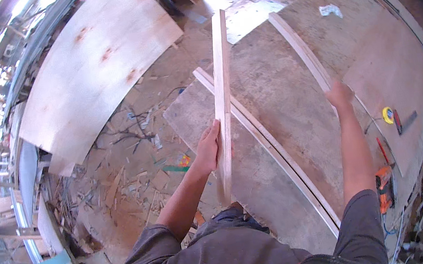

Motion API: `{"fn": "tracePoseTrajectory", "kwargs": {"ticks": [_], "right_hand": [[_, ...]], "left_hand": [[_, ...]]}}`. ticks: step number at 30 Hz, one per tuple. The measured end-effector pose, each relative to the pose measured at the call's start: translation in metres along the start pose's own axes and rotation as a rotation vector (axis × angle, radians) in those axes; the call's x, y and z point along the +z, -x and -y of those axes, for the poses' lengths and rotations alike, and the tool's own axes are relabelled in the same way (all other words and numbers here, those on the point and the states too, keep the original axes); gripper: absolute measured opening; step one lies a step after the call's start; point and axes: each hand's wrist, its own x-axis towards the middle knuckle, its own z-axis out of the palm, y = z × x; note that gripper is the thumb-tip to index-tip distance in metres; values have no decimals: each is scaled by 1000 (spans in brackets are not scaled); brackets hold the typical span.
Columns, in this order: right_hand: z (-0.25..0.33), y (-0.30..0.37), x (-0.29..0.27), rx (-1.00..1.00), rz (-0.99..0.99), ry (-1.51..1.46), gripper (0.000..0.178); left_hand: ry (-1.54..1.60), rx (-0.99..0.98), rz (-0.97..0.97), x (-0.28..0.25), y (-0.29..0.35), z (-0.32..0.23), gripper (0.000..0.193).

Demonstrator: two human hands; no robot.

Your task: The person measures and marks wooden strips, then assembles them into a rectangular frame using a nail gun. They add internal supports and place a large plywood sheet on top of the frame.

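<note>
The left hand (208,147) is clamped on one beam (220,66) above the table (269,80), long axis running away from the person, far end tipped slightly right. Two strips (277,151) slant far-left to near-right beneath; the right hand (340,96) curls at a rail (300,49), grip unclear.

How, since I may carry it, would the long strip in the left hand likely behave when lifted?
The wooden strip is probably stiff: it runs straight beyond the left hand. Its length may make it tip if held off-centre. Flat faces should discourage rolling.
</note>
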Motion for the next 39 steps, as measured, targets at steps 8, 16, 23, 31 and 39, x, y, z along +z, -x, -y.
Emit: {"fn": "tracePoseTrajectory", "kwargs": {"ticks": [8,16,23,31,39], "right_hand": [[-32,15,6,-5,-40,67,40],[-81,37,3,80,22,165,46],[-1,85,-23,-161,-455,46,69],[319,259,-40,-469,387,-1068,46],[425,275,-17,-57,416,-1253,53]], "left_hand": [[237,66,242,-42,26,1,57],[270,65,287,-54,7,-21,50],[295,28,390,-84,-45,-76,55],[-95,87,281,-128,-128,-112,44],[-155,260,409,-157,-149,-127,32]]}}
